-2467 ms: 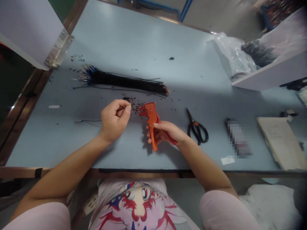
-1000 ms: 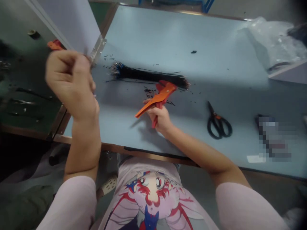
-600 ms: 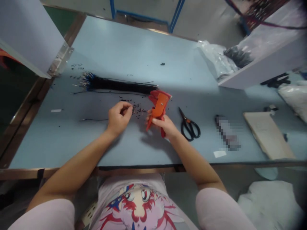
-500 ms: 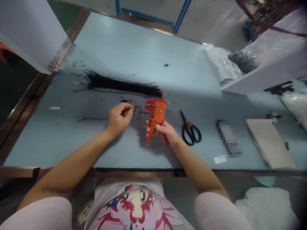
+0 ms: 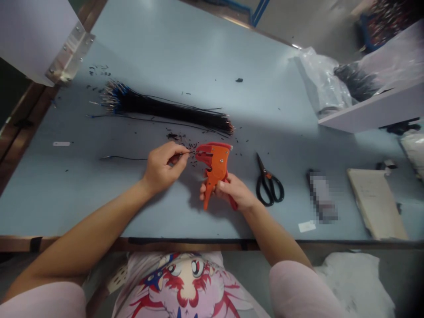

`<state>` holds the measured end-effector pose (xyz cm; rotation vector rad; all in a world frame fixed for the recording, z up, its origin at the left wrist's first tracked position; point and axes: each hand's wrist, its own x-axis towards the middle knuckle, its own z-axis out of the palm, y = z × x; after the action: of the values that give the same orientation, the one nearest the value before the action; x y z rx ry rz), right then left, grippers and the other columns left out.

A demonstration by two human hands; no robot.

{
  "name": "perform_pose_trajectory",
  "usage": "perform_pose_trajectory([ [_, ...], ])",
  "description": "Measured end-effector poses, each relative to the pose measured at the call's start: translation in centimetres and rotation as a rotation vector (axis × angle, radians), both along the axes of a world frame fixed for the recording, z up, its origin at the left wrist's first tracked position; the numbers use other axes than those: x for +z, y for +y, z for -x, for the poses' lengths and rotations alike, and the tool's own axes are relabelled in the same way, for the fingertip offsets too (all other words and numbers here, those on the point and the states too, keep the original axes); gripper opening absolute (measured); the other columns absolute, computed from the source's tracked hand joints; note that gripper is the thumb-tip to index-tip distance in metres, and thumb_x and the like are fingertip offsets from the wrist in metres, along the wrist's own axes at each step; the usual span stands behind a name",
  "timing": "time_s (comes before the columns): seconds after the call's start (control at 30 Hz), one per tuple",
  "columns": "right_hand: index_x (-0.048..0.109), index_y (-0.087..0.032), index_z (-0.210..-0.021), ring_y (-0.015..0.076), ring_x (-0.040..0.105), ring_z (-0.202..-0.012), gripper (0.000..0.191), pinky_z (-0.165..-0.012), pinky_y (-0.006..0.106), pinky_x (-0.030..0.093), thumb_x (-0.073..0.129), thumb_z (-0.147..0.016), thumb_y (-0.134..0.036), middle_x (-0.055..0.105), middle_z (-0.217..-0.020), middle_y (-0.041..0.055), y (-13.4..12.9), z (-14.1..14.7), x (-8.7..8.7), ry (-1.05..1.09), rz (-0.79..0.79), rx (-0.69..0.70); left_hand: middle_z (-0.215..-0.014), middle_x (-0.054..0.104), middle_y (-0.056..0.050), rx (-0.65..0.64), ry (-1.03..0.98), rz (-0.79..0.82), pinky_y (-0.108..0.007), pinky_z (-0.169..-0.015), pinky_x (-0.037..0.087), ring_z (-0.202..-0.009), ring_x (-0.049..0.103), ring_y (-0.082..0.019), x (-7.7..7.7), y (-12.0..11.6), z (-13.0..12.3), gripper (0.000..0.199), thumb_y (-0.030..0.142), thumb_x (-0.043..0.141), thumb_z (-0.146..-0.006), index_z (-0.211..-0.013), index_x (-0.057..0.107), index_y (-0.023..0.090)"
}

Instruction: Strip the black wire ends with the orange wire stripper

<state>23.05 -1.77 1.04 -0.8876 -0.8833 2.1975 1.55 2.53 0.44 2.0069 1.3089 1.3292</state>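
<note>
Between thumb and fingers my left hand (image 5: 165, 168) pinches a thin black wire (image 5: 132, 158). The wire's tail, with a blue and metal terminal, trails left over the table. Its other end points at the jaws of an orange and red wire stripper (image 5: 217, 165). My right hand (image 5: 236, 192) is wrapped round the stripper's handles. Whether the wire tip is inside the jaws, I cannot tell. Behind both hands lies a thick bundle of black wires (image 5: 165, 108), blue and silver terminals at its left, copper tips at its right. Small black scraps (image 5: 180, 139) are scattered between hands and bundle.
Black-handled scissors (image 5: 269, 183) lie right of my right hand. Farther right are a blurred-out dark object (image 5: 321, 194), a white label (image 5: 307, 226) and a cardboard piece (image 5: 377, 203). Plastic bags (image 5: 326, 81) stand beside a white panel at back right. Another panel (image 5: 36, 35) rises at left.
My left hand has brought the wire end closer to the stripper's jaws, and the stripper has turned slightly more upright. The whole view has shifted a little.
</note>
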Motion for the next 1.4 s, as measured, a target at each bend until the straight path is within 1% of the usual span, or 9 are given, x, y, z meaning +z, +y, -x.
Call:
perform_pose_trajectory([
  [0.1, 0.052, -0.016, -0.114, 0.0234, 0.066, -0.090, 0.048, -0.086, 0.046, 0.050, 0.068, -0.078, -0.044, 0.066, -0.099, 0.0109, 0.1, -0.1, 0.0, -0.007, 0.045, 0.012, -0.066, 0.060, 0.002, -0.007, -0.009, -0.022, -0.021, -0.053, 0.038, -0.055, 0.049, -0.008, 0.1, 0.0, 0.0, 0.004, 0.019, 0.059, -0.079, -0.081, 0.063, 0.019],
  [0.17, 0.051, -0.017, -0.117, 0.0224, 0.066, -0.092, 0.049, -0.088, 0.046, 0.049, 0.067, -0.079, -0.044, 0.066, -0.100, 0.0102, 0.1, -0.1, 0.1, -0.013, 0.061, 0.023, -0.067, 0.060, 0.002, -0.006, -0.005, -0.034, -0.021, -0.054, 0.038, -0.055, 0.049, -0.008, 0.1, 0.0, 0.0, 0.005, 0.018, 0.059, -0.079, -0.082, 0.063, 0.019],
  [0.27, 0.051, -0.017, -0.117, 0.0228, 0.066, -0.089, 0.046, -0.083, 0.045, 0.052, 0.065, -0.082, -0.043, 0.066, -0.097, 0.0100, -0.1, 0.0, 0.3, -0.029, 0.050, 0.018, -0.067, 0.060, 0.002, -0.012, 0.014, -0.056, -0.022, -0.054, 0.038, -0.056, 0.049, -0.008, 0.1, 0.0, 0.0, 0.006, 0.018, 0.059, -0.079, -0.083, 0.063, 0.019],
  [0.47, 0.053, -0.014, -0.113, 0.0230, 0.068, -0.079, 0.041, -0.073, 0.041, 0.055, 0.060, -0.086, -0.043, 0.067, -0.090, 0.0105, -0.5, 0.2, 0.6, -0.060, 0.012, -0.058, -0.065, 0.057, 0.003, -0.054, 0.021, -0.107, -0.020, -0.055, 0.038, -0.056, 0.048, -0.006, 0.2, -0.1, -0.1, 0.004, 0.015, 0.060, -0.079, -0.081, 0.062, 0.017],
  [0.57, 0.054, -0.013, -0.112, 0.0232, 0.068, -0.076, 0.040, -0.070, 0.041, 0.055, 0.058, -0.087, -0.043, 0.066, -0.088, 0.0106, -0.6, 0.2, 0.8, -0.083, -0.009, -0.037, -0.065, 0.057, 0.003, -0.056, 0.032, -0.124, -0.019, -0.054, 0.038, -0.056, 0.048, -0.007, 0.2, -0.2, -0.2, 0.003, 0.015, 0.059, -0.080, -0.081, 0.062, 0.017],
  [0.73, 0.056, -0.012, -0.110, 0.0222, 0.068, -0.074, 0.040, -0.068, 0.038, 0.056, 0.059, -0.086, -0.043, 0.067, -0.085, 0.0104, -0.8, 0.3, 1.1, -0.135, -0.033, 0.002, -0.063, 0.053, 0.003, -0.063, 0.062, -0.147, -0.020, -0.054, 0.037, -0.055, 0.046, -0.007, 0.2, -0.2, -0.2, 0.002, 0.016, 0.059, -0.079, -0.079, 0.061, 0.016],
  [0.9, 0.061, -0.011, -0.096, 0.0203, 0.067, -0.069, 0.038, -0.064, 0.034, 0.056, 0.059, -0.084, -0.047, 0.066, -0.083, 0.0101, -0.9, 0.4, 1.1, -0.166, -0.031, -0.003, -0.062, 0.051, 0.003, -0.082, 0.069, -0.129, -0.021, -0.054, 0.036, -0.055, 0.045, -0.007, 0.4, -0.4, -0.2, 0.003, 0.016, 0.058, -0.079, -0.078, 0.060, 0.016],
  [1.23, 0.059, -0.011, -0.090, 0.0176, 0.065, -0.060, 0.038, -0.056, 0.030, 0.054, 0.058, -0.084, -0.049, 0.064, -0.072, 0.0064, -1.0, 0.4, 1.3, -0.265, -0.073, 0.010, -0.059, 0.048, 0.004, -0.081, 0.094, -0.104, -0.021, -0.053, 0.034, -0.053, 0.042, -0.007, 0.9, -0.5, -0.3, 0.005, 0.017, 0.057, -0.081, -0.077, 0.060, 0.017],
  [1.4, 0.059, -0.011, -0.085, 0.0159, 0.064, -0.058, 0.033, -0.054, 0.028, 0.054, 0.061, -0.084, -0.044, 0.062, -0.068, 0.0044, -1.1, 0.4, 1.4, -0.273, -0.061, 0.042, -0.057, 0.048, 0.004, -0.088, 0.128, -0.123, -0.021, -0.052, 0.034, -0.051, 0.041, -0.007, 1.3, -0.7, -0.3, 0.006, 0.018, 0.055, -0.082, -0.078, 0.060, 0.017],
])
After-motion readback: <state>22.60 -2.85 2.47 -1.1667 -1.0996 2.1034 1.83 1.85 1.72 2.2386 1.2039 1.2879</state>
